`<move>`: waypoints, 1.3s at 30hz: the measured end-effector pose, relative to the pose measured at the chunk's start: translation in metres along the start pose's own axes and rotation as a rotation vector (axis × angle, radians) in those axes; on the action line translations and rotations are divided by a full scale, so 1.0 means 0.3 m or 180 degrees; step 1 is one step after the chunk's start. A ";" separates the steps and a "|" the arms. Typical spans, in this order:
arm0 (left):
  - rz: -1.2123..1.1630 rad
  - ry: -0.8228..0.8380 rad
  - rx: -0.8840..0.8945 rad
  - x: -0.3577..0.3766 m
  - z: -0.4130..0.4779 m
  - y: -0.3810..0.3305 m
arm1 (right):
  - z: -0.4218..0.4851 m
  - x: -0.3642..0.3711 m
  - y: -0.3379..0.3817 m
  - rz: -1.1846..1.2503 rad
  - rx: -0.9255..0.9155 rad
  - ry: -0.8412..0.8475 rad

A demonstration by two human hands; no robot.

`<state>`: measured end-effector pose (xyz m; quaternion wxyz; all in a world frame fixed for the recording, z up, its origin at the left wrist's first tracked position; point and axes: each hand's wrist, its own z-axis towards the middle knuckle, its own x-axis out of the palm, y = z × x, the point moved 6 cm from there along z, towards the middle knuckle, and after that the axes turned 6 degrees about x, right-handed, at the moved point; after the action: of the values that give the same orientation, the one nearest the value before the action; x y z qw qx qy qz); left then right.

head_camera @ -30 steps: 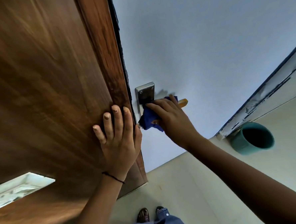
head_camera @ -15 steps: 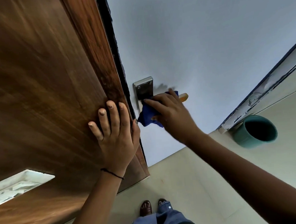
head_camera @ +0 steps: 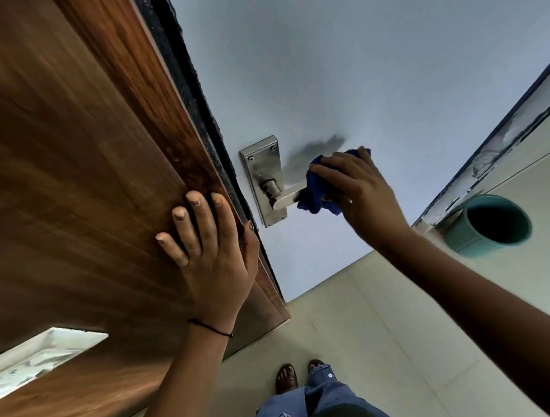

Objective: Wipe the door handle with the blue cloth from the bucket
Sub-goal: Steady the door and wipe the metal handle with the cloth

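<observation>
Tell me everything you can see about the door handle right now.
The door handle is a silvery, metal-looking lever on a rectangular backplate with two visible screws, fixed to the pale door face near its edge. The lever sticks out sideways from a round collar. Its outer end is wrapped in the blue cloth, gripped by the right hand.

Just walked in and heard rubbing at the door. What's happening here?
A person is wiping the door handle. Their right hand grips a bunched blue cloth around the outer part of the metal lever, leaving the part near the backplate bare. Their left hand lies flat against the wooden panel beside the door's edge. A teal bucket stands on the floor to the right, by the wall.
</observation>
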<state>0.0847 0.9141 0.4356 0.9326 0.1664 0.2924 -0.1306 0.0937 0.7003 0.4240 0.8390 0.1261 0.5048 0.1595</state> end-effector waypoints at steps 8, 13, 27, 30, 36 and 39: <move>-0.0068 0.0037 0.0008 -0.005 -0.002 0.004 | -0.042 0.132 0.225 -0.0206 -0.0383 -0.0073; -0.0129 0.0021 0.0022 -0.002 -0.003 0.002 | -0.001 0.072 0.071 -0.0148 -0.0280 -0.0157; -0.0027 0.0109 -0.0002 -0.002 -0.004 0.004 | 0.000 0.104 -0.165 0.2327 0.1384 0.0752; -0.0031 0.0140 0.0010 -0.003 0.002 0.001 | -0.028 0.123 -0.188 0.2901 0.1663 0.0531; -0.0112 0.0173 -0.0022 -0.003 -0.004 -0.002 | -0.083 0.208 -0.197 0.4613 0.2223 0.0272; -0.0116 0.0149 -0.0035 -0.003 -0.002 -0.002 | -0.116 0.271 -0.153 0.5676 0.2724 0.0022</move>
<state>0.0835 0.9139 0.4356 0.9239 0.1589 0.3179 -0.1420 0.1050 0.6921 0.3254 0.2939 0.7523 0.2426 0.5374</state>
